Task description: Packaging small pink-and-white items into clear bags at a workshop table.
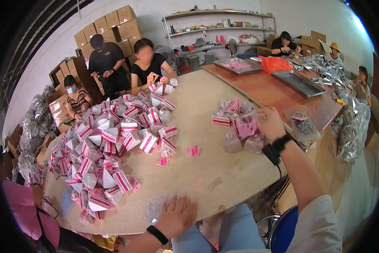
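Low on the table, near its front edge, my left hand (177, 216) lies with fingers spread, holding nothing, beside a small heap of thin silvery wire pieces (155, 209). My right hand (272, 123) reaches to the right edge of a small cluster of clear bags and pink cards (245, 128). Its fingers curl in against the cluster; what they grip is hidden. To the left spreads a large heap of triangular clear packs with pink-and-white bands (109, 147). A loose pink card (193, 151) lies flat between heap and cluster.
Right of my right hand lies a clear bag of dark metal bits (303, 125). Metal trays (298, 83) and a red plastic bag (276, 64) sit on the reddish table. Several co-workers surround the tables; one (149, 69) handles a pack at the heap's far side. Cartons (109, 25) stand behind.
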{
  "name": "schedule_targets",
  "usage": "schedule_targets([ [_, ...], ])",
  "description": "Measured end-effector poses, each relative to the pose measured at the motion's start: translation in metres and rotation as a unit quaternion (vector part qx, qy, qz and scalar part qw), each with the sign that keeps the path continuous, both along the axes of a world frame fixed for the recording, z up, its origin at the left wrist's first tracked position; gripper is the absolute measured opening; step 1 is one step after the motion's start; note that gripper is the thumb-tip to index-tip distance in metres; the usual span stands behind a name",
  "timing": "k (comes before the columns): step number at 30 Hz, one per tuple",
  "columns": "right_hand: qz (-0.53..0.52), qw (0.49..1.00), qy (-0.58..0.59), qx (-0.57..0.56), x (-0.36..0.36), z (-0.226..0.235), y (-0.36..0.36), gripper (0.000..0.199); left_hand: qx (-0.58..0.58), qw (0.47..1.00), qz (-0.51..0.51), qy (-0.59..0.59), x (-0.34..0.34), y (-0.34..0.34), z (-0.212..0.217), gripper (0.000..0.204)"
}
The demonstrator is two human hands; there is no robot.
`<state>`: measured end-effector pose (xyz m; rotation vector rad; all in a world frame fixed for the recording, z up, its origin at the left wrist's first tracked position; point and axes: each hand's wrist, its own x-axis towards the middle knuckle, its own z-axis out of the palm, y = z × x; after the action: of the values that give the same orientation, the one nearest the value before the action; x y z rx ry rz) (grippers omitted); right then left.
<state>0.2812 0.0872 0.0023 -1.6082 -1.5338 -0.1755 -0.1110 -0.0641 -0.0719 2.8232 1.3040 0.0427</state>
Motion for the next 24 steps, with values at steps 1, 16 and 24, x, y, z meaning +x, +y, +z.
schedule_targets([
  [1,0.007,0.999,-0.01,0.038,0.0,-0.019,-0.021,0.022,-0.009,1.0,-0.003,0.003,-0.002,-0.005,0.0,0.062],
  [16,-0.209,0.848,-0.024,-0.486,0.02,-0.158,-0.368,0.049,-0.185,0.94,-0.069,-0.279,0.013,-0.11,-0.085,0.032],
  [24,-0.181,0.81,-0.107,-0.548,-0.004,-0.178,-0.307,0.062,-0.209,0.952,-0.027,-0.221,0.009,-0.118,-0.061,0.028],
])
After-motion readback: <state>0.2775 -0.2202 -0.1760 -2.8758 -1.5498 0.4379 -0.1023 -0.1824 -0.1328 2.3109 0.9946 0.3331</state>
